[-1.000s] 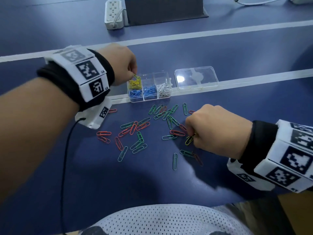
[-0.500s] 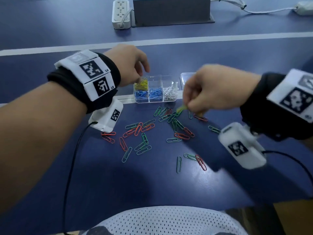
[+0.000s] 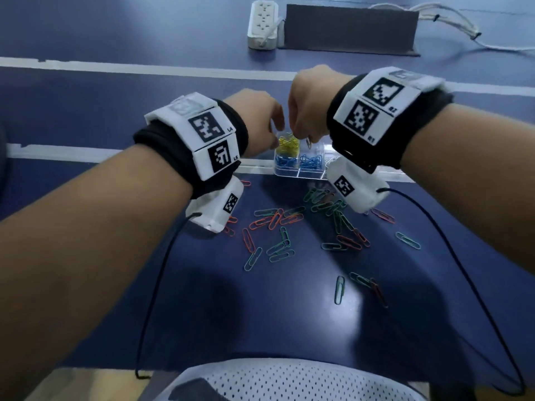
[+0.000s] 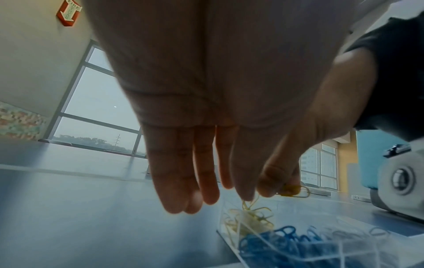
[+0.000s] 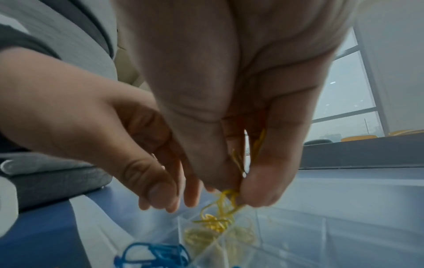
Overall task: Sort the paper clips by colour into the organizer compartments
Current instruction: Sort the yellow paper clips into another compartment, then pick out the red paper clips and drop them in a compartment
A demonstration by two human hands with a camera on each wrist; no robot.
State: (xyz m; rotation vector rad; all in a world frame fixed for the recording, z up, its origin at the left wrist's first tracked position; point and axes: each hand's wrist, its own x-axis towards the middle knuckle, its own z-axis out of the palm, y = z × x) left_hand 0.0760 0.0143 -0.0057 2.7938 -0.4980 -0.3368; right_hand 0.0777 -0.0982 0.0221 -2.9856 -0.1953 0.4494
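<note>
A clear organizer (image 3: 301,173) holds yellow paper clips (image 3: 286,143) in its back left compartment and blue clips (image 3: 311,162) in front. My right hand (image 3: 301,137) hovers over the yellow compartment. In the right wrist view its thumb and forefinger (image 5: 238,192) pinch yellow clips (image 5: 229,197) just above the pile. My left hand (image 3: 266,134) hangs beside it with straight fingers (image 4: 206,199), holding nothing. Loose green clips (image 3: 279,247) and red clips (image 3: 275,219) lie scattered on the blue table in front of the organizer.
A white power strip (image 3: 263,24), a dark grey panel (image 3: 350,28) and white cables (image 3: 451,21) sit at the far edge. White tape lines (image 3: 144,69) cross the table. Black wrist-camera cables (image 3: 156,285) trail toward me on both sides.
My right hand lifted a clip from the loose pile and carried it up and left to the yellow compartment. My left hand stayed at the organizer and its fingers opened.
</note>
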